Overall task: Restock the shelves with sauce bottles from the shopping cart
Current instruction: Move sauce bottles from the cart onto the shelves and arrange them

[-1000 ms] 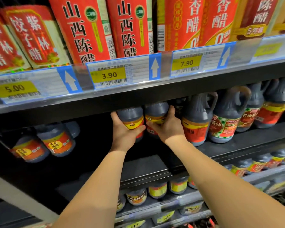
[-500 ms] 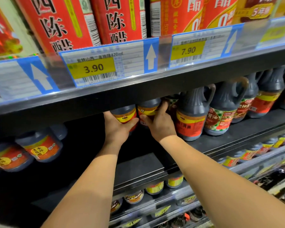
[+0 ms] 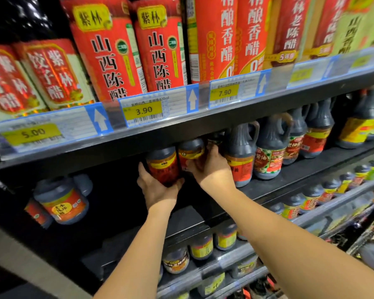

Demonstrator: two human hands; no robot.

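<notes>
Your left hand (image 3: 158,190) cups the base of a dark red-labelled sauce bottle (image 3: 163,165), thumb up its left side and fingers curled under its right, so it is grasping that bottle. Your right hand (image 3: 212,167), just at three o'clock from the left, is wrapped round a second sauce bottle (image 3: 190,152), thumb across the label and fingers curled behind it. The two bottles stand upright and touch each other, tucked under the front lip of the shelf above, on the middle shelf (image 3: 289,175); whether the left one rests on the shelf or in your palm, you cannot tell. At three o'clock from your right hand, touching it, is a handled soy sauce jug (image 3: 240,152), first in a row running right. At twelve o'clock the price rail (image 3: 203,120) carries a 3.90 tag (image 3: 144,111), with red vinegar pouches (image 3: 108,55) above. At eight o'clock from your left hand, well apart, sit squat vinegar jars (image 3: 62,203).
</notes>
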